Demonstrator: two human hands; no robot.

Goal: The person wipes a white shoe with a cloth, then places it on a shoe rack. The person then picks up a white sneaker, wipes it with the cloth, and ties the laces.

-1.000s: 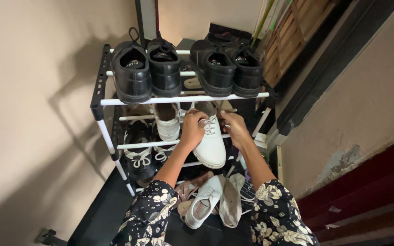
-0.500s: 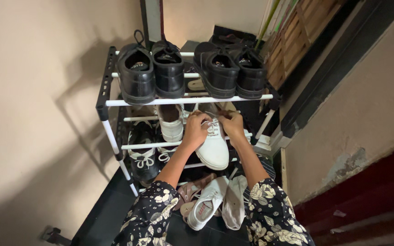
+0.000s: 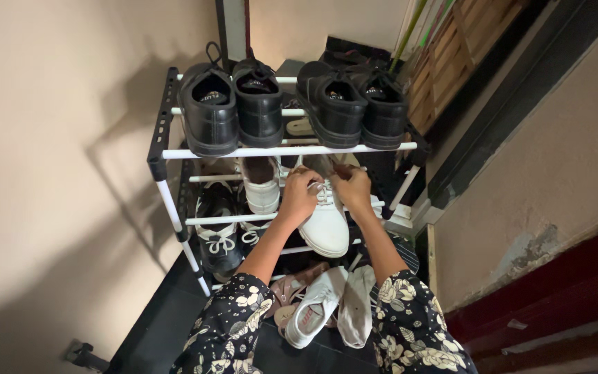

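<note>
A white lace-up shoe (image 3: pixel 327 225) rests on the middle tier of a shoe rack (image 3: pixel 172 154) with white bars and black side frames. My left hand (image 3: pixel 299 195) and my right hand (image 3: pixel 351 185) are both at the shoe's laces (image 3: pixel 324 193), fingers pinched on them near the tongue. Beside it on the same tier lies its white partner (image 3: pixel 261 185). Two pairs of black leather shoes (image 3: pixel 209 111) (image 3: pixel 354 104) stand on the top tier.
Black sneakers with white laces (image 3: pixel 217 235) sit on a lower tier at left. A white sneaker (image 3: pixel 311 307) and other loose footwear lie on the dark floor below. A beige wall is close on the left, wooden slats at the back right.
My right hand has moved left onto the laces, close to my left hand. The view has shifted slightly; the shoe stays on its tier.
</note>
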